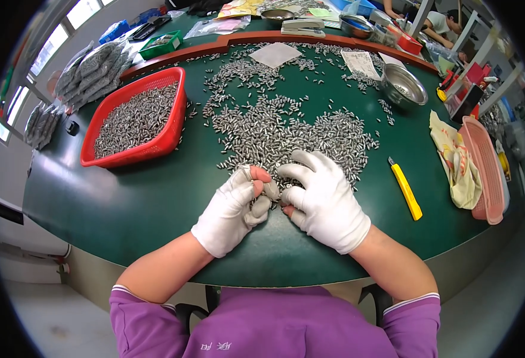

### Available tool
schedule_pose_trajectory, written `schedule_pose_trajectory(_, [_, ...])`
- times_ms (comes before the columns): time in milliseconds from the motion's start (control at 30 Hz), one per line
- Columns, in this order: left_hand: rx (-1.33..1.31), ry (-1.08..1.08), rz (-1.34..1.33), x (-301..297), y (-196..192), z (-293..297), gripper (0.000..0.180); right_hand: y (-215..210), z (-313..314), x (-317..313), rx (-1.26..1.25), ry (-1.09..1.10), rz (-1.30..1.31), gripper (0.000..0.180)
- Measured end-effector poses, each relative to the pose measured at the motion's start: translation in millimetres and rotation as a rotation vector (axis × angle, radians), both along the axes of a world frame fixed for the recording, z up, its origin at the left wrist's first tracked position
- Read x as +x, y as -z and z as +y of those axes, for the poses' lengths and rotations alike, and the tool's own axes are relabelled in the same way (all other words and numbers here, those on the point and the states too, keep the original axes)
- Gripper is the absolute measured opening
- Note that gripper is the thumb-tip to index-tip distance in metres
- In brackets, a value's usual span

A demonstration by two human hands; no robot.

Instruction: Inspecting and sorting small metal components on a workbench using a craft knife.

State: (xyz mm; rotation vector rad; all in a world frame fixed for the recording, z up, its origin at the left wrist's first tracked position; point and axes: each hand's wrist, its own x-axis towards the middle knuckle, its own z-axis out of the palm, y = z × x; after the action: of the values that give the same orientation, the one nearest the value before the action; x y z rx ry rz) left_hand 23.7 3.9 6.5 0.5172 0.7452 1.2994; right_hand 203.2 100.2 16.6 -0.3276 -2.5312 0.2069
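A wide heap of small silver metal parts (274, 134), short and cylindrical, lies loose on the green table (161, 203). At its near edge my two hands meet in white gloves with some bare fingertips. My left hand (237, 203) is closed, thumb and forefinger pinched together; whatever they hold is hidden. My right hand (322, 200) bends over beside it, palm down, its fingers curled toward the left hand. A few silver bits show between the hands, but which fingers grip them is unclear.
Left stands a red plastic basket (176, 113) full of the parts, near stacked grey bags (92, 71). To the right lie a yellow utility knife (405, 188), a metal bowl (404, 86), a cloth (456, 161) and a pink basket (483, 173). Behind runs a reddish-brown ledge (215, 45); another person (441, 27) sits far right.
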Motion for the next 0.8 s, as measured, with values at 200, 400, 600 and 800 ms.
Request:
schedule_pose_trajectory(200, [-0.018,0.066,-0.012,1,3,-3,0.02,-2,-3,5,-0.241,0.098,0.129,0.013])
schedule_pose_trajectory(400, [-0.105,0.235,0.063,3,-3,-5,0.022,-8,-6,7,-0.522,0.034,0.203,0.013])
schedule_pose_trajectory(600, [-0.133,0.222,0.11,2,-5,-4,0.017,-10,-4,7,-0.412,0.035,0.22,0.013])
schedule_pose_trajectory(800, [-0.093,0.223,0.058,1,1,-4,0.015,-9,-1,9,-0.347,0.039,0.211,0.021])
